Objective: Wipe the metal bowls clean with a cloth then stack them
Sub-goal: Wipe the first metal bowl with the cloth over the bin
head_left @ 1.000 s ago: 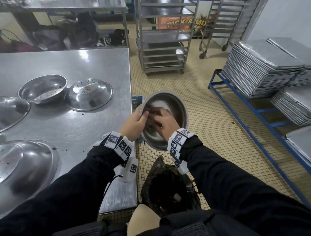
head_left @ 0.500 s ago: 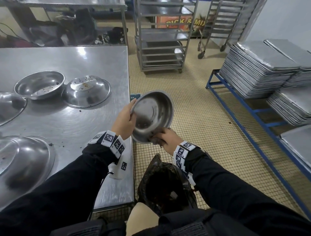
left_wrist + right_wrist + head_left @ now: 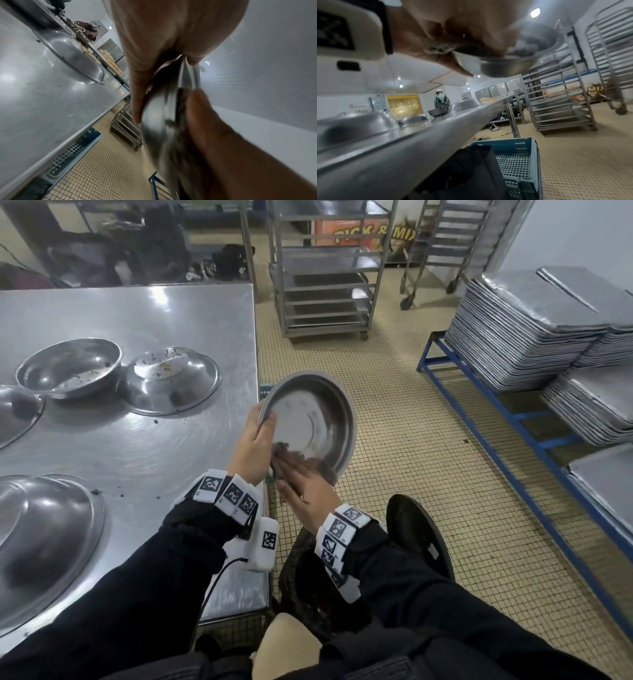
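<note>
A metal bowl (image 3: 311,419) is held tilted over the floor, just off the table's right edge, its inside facing me. My left hand (image 3: 265,422) grips its left rim, thumb inside. My right hand (image 3: 294,474) holds a dark soiled cloth (image 3: 284,450) against the bowl's lower inner rim. In the right wrist view the fingers curl round the cloth (image 3: 440,47) at the bowl (image 3: 505,65). The left wrist view shows the bowl (image 3: 154,135) edge-on. On the steel table (image 3: 137,313) stand an upright dirty bowl (image 3: 68,368) and an upturned crumb-speckled bowl (image 3: 171,381).
A large upturned bowl (image 3: 44,535) lies at the table's near left, another bowl (image 3: 17,416) behind it. A black bin bag (image 3: 421,535) sits under my hands, beside a blue crate (image 3: 518,155). A tray trolley (image 3: 325,278) and stacked trays (image 3: 520,330) stand around the tiled floor.
My right hand slid with the cloth from the middle of the bowl down to its lower rim. The left hand kept its hold on the rim.
</note>
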`<state>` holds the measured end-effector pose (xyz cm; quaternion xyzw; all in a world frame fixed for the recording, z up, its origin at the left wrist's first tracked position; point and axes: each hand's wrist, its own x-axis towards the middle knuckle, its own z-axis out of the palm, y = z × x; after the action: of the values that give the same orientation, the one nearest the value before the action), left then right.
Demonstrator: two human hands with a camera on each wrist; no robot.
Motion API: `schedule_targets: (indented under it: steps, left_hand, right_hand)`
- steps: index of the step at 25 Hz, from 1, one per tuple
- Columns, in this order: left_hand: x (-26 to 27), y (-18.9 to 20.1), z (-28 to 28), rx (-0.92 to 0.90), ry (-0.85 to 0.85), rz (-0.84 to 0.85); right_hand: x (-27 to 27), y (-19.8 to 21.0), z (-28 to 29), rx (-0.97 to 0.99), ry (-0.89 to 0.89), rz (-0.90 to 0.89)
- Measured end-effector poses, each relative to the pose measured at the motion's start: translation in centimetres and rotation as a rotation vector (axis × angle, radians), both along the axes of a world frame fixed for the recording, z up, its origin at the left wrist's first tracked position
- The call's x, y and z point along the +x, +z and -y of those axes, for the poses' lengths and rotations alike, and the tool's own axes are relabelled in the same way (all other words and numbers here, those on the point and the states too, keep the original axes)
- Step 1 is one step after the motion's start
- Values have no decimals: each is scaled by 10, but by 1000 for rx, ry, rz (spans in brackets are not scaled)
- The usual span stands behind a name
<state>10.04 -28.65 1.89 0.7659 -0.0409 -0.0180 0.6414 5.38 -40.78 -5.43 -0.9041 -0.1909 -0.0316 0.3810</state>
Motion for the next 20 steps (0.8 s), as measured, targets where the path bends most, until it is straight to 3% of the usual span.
schedule_targets:
  steps: [5,9,12,17,20]
  left_hand:
    - [4,-2,-6,43,-11,44]
    - [1,-1,0,72,10,122]
    - [7,5,-1,83,14,172]
    - [2,7,-6,-37,-4,11]
    - [-6,8,-4,-89,22,-29]
  right_hand:
    - [8,-17,35,-304,-55,70]
    - [15,-6,18,-122,-28,-94]
    - [9,0,5,-100,-70,-33]
    - [21,-4,50,-597,-255,7]
    - [37,12,63,-508,-400,27]
